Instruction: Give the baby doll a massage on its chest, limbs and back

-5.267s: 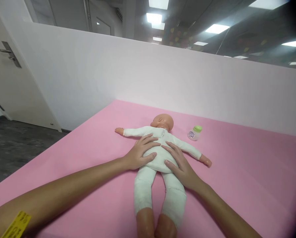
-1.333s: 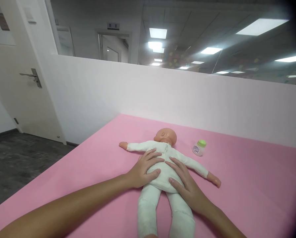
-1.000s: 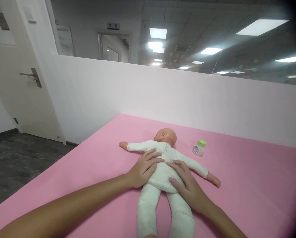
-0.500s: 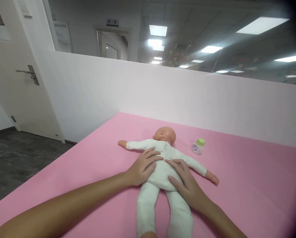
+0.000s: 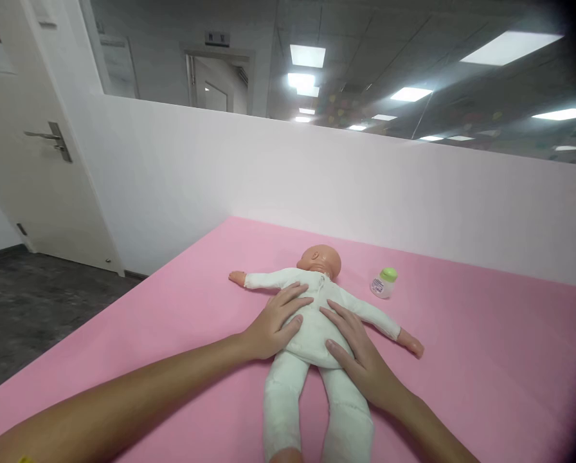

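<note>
A baby doll (image 5: 310, 328) with a white cloth body lies face down on the pink table, its arms spread and its head turned to the left. My left hand (image 5: 276, 325) rests open on the left side of the doll's back, fingers stretched out and thumb apart. On the right side of the back lies my right hand (image 5: 360, 354), also open, with its fingers pointing up toward the doll's shoulders. Both palms touch the cloth and hold nothing. The doll's feet are cut off by the lower edge of the view.
A small clear jar with a green lid (image 5: 384, 283) stands beyond the doll's right-hand arm. The pink tabletop (image 5: 485, 360) meets a white low wall (image 5: 341, 173) at the back. Off to the left is a closed door (image 5: 42, 161) above a dark floor.
The right hand's fingers have spread slightly and shifted a little up the doll's back. My left hand stays nearly in place, its fingers slightly raised toward the shoulder. The doll lies as before.
</note>
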Available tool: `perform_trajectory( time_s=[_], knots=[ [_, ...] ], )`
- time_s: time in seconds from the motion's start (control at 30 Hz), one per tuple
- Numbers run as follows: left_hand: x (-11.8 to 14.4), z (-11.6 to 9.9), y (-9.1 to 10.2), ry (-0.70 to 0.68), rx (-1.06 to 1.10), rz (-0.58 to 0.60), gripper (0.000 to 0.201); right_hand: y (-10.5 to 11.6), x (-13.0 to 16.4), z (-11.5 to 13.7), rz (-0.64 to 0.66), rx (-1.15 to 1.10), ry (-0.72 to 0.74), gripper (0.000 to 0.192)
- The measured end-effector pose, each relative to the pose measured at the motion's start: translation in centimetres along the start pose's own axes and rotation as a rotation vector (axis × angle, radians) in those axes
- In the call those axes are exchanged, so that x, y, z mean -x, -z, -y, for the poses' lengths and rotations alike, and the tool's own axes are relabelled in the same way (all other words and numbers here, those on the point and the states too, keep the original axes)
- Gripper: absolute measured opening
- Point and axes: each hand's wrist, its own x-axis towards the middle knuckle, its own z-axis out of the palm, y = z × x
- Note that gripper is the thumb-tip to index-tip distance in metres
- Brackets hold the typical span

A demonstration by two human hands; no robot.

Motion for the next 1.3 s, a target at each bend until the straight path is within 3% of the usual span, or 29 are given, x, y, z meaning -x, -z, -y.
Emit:
perform_trajectory(
  time_s=[0.47,0.9,1.1,1.3],
  knots=[
    [-0.01,-0.56,0.27,0.015,0.063,-0.024,0.013,0.24,-0.08,0.11,-0.020,-0.031,0.021,0.049],
    [-0.20,-0.70,0.35,-0.007,0.026,-0.003,0.032,0.21,-0.05,0.13,-0.023,-0.051,0.019,0.041],
    [-0.22,-0.70,0.26,-0.004,0.062,-0.033,0.017,0.19,0.02,0.20,-0.056,-0.089,0.017,0.026],
    [-0.26,-0.72,0.27,-0.004,0.085,-0.045,0.010,-0.03,-0.08,0.02,-0.064,-0.074,0.042,0.050]
  ],
)
